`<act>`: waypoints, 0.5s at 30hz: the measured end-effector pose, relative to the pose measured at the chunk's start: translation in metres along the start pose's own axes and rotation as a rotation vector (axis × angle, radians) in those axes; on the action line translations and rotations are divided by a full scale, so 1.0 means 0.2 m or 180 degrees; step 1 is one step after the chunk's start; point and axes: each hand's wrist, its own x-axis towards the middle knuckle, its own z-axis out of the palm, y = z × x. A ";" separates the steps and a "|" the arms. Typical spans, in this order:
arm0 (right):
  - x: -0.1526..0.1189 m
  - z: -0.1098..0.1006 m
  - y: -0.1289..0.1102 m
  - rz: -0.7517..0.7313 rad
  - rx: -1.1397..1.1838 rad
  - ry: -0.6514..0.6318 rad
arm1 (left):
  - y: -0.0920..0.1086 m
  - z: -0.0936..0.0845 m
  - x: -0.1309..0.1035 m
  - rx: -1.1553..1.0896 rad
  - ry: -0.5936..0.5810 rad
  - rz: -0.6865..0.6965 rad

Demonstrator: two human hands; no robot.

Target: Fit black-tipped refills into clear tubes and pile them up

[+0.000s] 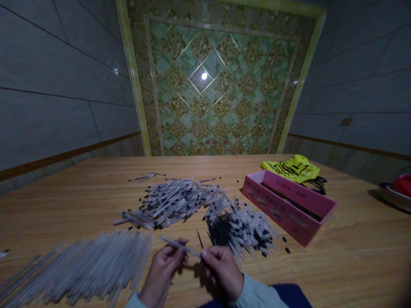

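Observation:
Low in the middle of the view, my left hand (pixel 167 263) pinches a slim translucent tube (pixel 173 242) between thumb and fingers. The tube slants down to the right, and my right hand (pixel 221 269) grips its other end. A thin dark stick (pixel 199 238) rises beside my right fingertips; whether that hand holds it too, I cannot tell. Just beyond my right hand lie a bunch of thin black sticks (pixel 221 229) and a heap of short whitish pieces with black ends (pixel 253 224). Long translucent tubes (pixel 86 267) lie side by side at the left.
A large pile of black-tipped tubes (pixel 176 199) covers the middle of the wooden table (pixel 362 252). An open pink box (pixel 289 205) stands at the right, with a yellow bag (pixel 293 168) behind it. A bowl with something red (pixel 398 194) is at the right edge.

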 end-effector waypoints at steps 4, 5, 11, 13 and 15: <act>0.00 0.01 0.00 -0.0025 -0.0092 -0.0099 | 0.01 0.01 0.00 -0.0036 0.0168 -0.0045; -0.01 0.01 -0.01 -0.0029 -0.0075 -0.0084 | 0.02 0.01 -0.01 -0.0055 0.0200 -0.0080; -0.02 0.03 -0.01 -0.0353 -0.0079 0.0232 | 0.03 0.03 -0.02 -0.0110 0.0354 -0.0148; -0.02 0.03 -0.01 -0.0184 -0.0004 0.0065 | 0.04 0.03 -0.02 -0.0112 0.0383 -0.0124; -0.02 0.03 0.00 0.0036 0.0017 -0.0173 | 0.04 0.03 -0.02 -0.0093 0.0411 -0.0112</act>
